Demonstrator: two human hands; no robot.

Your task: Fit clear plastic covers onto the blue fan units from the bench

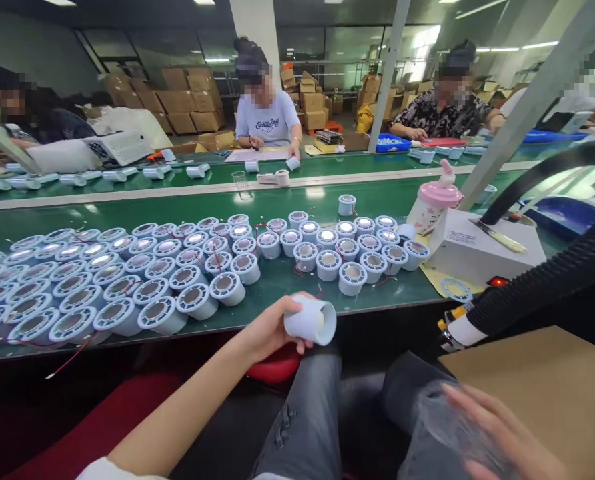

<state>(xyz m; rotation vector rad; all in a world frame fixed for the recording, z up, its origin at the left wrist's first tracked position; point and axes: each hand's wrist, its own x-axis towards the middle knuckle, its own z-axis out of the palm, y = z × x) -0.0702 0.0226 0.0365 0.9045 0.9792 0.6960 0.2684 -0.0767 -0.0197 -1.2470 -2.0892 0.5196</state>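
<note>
My left hand [272, 330] is wrapped round a light blue plastic cylinder [305, 320], held just off the near edge of the green bench. The cylinder lies on its side, its open end turned to the right, with something pale inside. Low on the right, my right hand [497, 427] is smeared by motion, its fingers around a clear plastic cup-like piece [442, 417]. On the bench stand many round light blue housings [227, 287] with slotted rims and grey centres; thin red wires trail from some.
A grey-white machine box [482, 243] with a lit red switch stands at right, beside a pink-lidded cup [435, 200]. A black corrugated hose [542, 287] arches over cardboard [542, 393]. Across the green conveyor [177, 207], co-workers sit; a clear cup [239, 181] stands there.
</note>
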